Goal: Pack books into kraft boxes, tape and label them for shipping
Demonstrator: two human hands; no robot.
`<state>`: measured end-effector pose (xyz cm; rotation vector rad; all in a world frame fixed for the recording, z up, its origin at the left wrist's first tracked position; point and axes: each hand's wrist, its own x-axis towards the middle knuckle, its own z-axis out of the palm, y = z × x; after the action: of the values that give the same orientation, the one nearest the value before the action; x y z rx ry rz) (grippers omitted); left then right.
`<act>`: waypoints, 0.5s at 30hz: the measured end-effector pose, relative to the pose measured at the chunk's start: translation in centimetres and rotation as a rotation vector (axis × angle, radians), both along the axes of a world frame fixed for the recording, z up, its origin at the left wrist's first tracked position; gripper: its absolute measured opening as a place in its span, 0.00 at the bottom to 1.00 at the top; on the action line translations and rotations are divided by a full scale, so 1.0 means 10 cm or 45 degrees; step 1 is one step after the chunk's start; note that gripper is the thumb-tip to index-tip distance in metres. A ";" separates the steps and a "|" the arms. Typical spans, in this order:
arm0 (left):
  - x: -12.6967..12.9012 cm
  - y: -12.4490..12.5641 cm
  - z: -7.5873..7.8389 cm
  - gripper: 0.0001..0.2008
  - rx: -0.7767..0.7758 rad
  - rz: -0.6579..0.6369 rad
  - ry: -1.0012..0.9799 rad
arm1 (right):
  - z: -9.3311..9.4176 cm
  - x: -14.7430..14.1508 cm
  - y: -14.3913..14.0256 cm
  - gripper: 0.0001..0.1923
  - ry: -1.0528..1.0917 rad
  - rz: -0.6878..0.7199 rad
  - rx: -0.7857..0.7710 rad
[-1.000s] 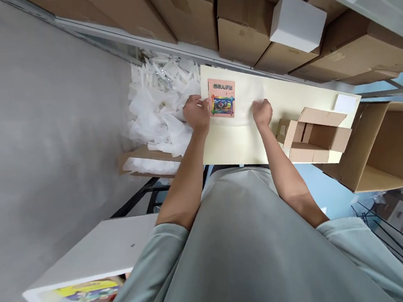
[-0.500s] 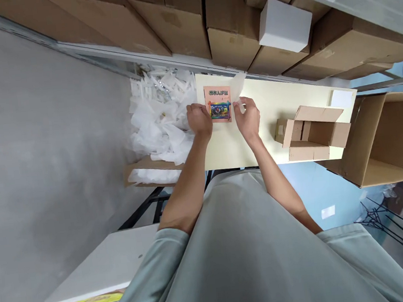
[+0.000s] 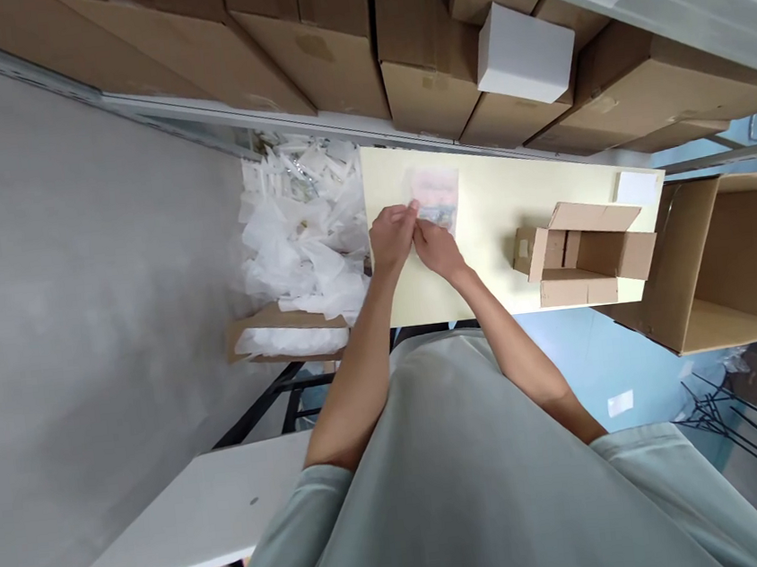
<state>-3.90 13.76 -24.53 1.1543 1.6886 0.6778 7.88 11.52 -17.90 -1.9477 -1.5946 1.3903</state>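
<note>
A pink booklet (image 3: 437,189) with a colourful picture lies on the pale tabletop, veiled by a translucent white wrapper (image 3: 414,180). Whether the wrapper is a bag or a loose sheet I cannot tell. My left hand (image 3: 392,235) is closed at the booklet's left edge, its thumb and fingers pinching the wrapper. Right beside it, my right hand (image 3: 437,247) is also closed at the lower left of the booklet, its curled fingers touching the left hand's fingertips. Both hands partly hide the wrapper's edge.
To the left is a heap of white translucent wrappers (image 3: 307,246). An open small carton (image 3: 578,289) and a white card (image 3: 637,187) are on the table's right part. Beyond stands a large open box (image 3: 742,263). Cardboard boxes (image 3: 429,89) and a white box (image 3: 525,51) line the shelf behind.
The translucent wrapper has come over the booklet, which was bare before. The booklet sits slightly farther right. My right hand has moved left to meet my left hand.
</note>
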 end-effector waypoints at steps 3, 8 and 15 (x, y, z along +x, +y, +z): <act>-0.01 0.09 -0.01 0.12 -0.088 -0.005 0.103 | -0.02 0.17 -0.09 0.13 0.061 -0.098 0.091; 0.04 0.13 -0.05 0.10 -0.023 -0.021 0.269 | -0.17 0.55 -0.12 0.16 -0.133 -0.572 0.158; 0.12 0.14 -0.05 0.11 0.041 -0.054 0.373 | -0.51 0.50 0.29 0.12 -0.119 -0.630 -0.087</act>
<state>-2.74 15.16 -25.02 1.3602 1.8950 0.5300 12.86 14.42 -23.03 -2.2702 -1.0008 1.1724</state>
